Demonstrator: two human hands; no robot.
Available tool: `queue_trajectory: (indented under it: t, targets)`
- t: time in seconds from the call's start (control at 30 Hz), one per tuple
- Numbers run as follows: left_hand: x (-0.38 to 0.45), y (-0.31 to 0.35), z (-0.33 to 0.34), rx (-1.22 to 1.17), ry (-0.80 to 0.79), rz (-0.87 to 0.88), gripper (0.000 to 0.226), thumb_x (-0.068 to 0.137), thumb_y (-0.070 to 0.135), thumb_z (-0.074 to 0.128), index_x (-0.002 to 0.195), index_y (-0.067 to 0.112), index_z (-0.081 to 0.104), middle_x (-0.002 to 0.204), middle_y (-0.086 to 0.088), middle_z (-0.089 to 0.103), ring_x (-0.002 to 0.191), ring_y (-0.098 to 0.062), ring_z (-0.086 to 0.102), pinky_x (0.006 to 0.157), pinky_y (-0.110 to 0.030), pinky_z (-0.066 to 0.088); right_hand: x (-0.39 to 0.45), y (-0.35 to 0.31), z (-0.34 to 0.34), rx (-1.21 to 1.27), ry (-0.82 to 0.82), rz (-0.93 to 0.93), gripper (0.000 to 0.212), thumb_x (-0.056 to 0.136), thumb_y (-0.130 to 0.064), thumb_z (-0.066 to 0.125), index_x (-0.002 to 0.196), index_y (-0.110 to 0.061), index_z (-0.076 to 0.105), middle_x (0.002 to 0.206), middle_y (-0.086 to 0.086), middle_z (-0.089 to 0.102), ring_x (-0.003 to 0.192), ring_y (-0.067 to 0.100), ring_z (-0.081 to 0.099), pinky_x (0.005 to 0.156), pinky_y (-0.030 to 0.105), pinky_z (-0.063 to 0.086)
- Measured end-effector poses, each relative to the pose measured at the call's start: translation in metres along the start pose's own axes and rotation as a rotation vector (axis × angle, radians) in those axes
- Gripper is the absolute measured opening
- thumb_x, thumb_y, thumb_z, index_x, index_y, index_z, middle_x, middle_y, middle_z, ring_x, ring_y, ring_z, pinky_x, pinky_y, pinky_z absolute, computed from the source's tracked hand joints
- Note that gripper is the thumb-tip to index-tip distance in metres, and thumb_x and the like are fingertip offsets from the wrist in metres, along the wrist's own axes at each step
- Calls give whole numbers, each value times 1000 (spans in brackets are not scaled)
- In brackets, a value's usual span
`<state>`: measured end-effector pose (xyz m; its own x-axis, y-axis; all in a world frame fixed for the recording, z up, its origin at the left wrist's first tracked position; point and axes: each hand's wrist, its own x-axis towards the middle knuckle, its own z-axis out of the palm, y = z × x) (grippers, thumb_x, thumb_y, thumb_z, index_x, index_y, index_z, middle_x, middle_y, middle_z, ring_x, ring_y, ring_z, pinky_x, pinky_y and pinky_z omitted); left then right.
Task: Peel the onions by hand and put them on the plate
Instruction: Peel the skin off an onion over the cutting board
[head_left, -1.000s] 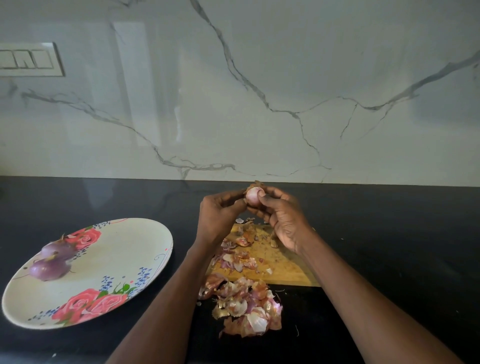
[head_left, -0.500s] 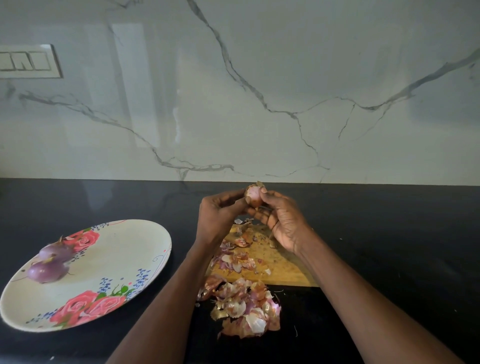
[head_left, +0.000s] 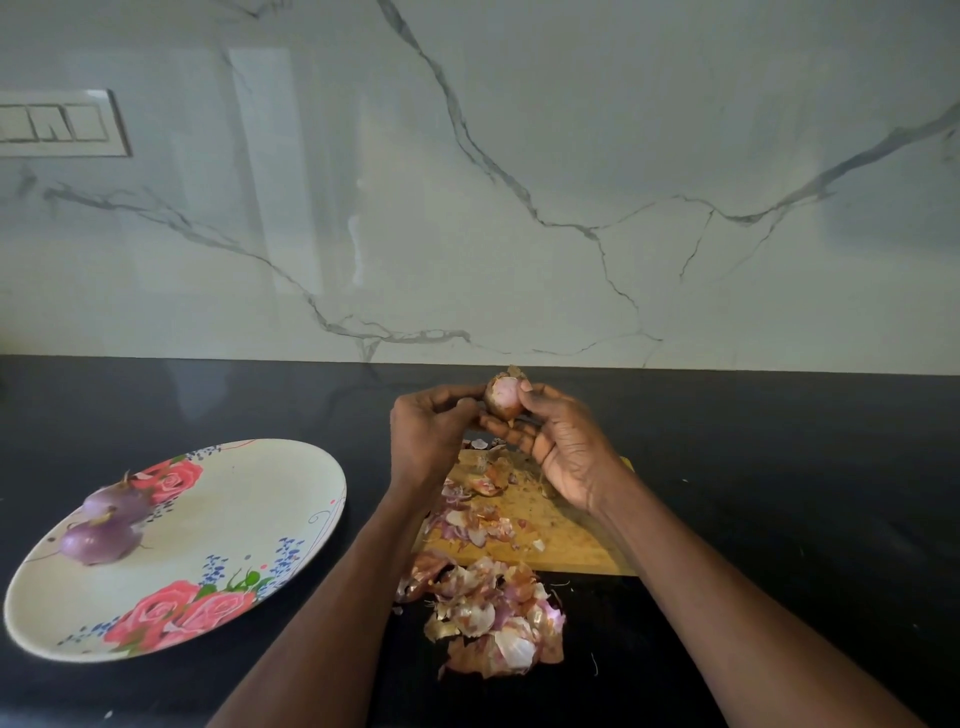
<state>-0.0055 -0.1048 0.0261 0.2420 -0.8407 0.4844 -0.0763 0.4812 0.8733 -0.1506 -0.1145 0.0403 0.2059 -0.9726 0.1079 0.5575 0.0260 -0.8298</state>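
The scene is dim and cool-toned. A soft vertical band of glare runs down the glossy marble wall (head_left: 467, 182) just right of the switch plate (head_left: 62, 122), and a faint echo of it lies on the black counter (head_left: 779, 467) below the wall. The counter is dark enough to swallow shadows. The plate (head_left: 249, 499), left of the cutting board (head_left: 561, 540), is the brightest surface. Wide-angle distortion bows the switch plate and the wall's edges. Focus is fairly sharp centrally, softer toward the corners.
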Motion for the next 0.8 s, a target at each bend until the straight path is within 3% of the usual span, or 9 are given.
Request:
queue_trajectory:
  t: [0.2,0.4,0.53,0.7,0.8]
  targets:
    - [1,1,-1,-55,-95,15,16,89,6,72,103,11,78,93,-6,79,90,-24,76,87,-42,60,0,-3,-4,-55,-39,-48,17,99,-2,55,112,0,66,103,17,74,94,25,73,85,32,62]
    - [3,1,-5,-69,-104,0,18,91,4,70,107,0,76,94,-12,78,89,-32,75,87,-50,60,1,-1,-4,-156,-28,-73,26,98,-3,56,122,0,65,124,24,67,107,30,67,88,31,59]
    - [3,1,-6,-59,-103,-9,17,91,5,71,105,-2,76,92,-13,78,87,-34,75,86,-52,60,0,-2,-3,-225,-21,-112,20,98,-3,57,114,-8,68,123,20,69,104,25,67,80,24,60]
    - [3,3,-7,-55,-110,-32,17,90,6,71,106,1,76,92,-11,78,88,-31,75,86,-45,61,3,-1,-7,-348,-19,-167,28,97,-5,61,125,-4,67,118,15,73,105,22,69,84,26,58]
    - [3,0,-7,-17,-109,-19,15,90,2,70,100,10,79,89,-9,78,87,-32,75,87,-49,60,5,3,-9,-440,-23,-198,26,98,-6,61,121,-6,70,114,14,74,100,22,69,85,28,57]
